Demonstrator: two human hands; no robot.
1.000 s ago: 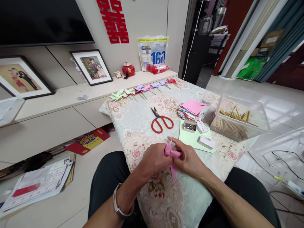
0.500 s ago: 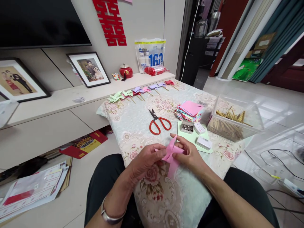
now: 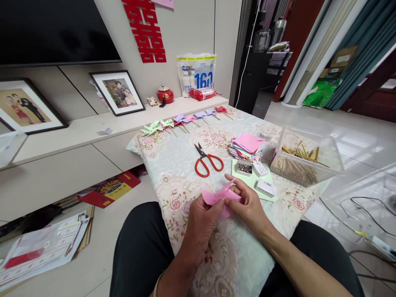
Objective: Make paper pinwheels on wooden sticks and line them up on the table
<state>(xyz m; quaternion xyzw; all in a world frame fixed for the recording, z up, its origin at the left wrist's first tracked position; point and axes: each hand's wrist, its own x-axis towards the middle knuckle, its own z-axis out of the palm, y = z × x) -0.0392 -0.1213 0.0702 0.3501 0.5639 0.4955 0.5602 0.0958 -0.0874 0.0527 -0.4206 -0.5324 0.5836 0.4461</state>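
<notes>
A pink paper pinwheel [image 3: 221, 194] with folded blades is held between both hands above the near part of the table. My left hand [image 3: 202, 216] pinches its lower left side, thumb near the centre. From the right, my right hand [image 3: 247, 202] grips the paper with thumb and fingers, its index finger stretched out beyond the blades. The fingers hide part of the paper. Just past my hands lies a pair of scissors [image 3: 204, 161] with red handles. Close to my right hand, an opened box of small metal pins [image 3: 244, 168] sits on green paper [image 3: 252, 181].
A stack of coloured paper squares [image 3: 247, 144] lies beyond the pins. Two small white boxes [image 3: 265, 187] rest on the green paper. A clear plastic bin [image 3: 306, 159] of thin sticks stands at right. Several finished pinwheels [image 3: 167, 123] line the far edge of the flowered tablecloth [image 3: 173, 181].
My left hand has shifted from the paper's left side to below it, its wrist turning upward. The lower blade has been brought up towards the centre. My right hand stays nearly in place.
</notes>
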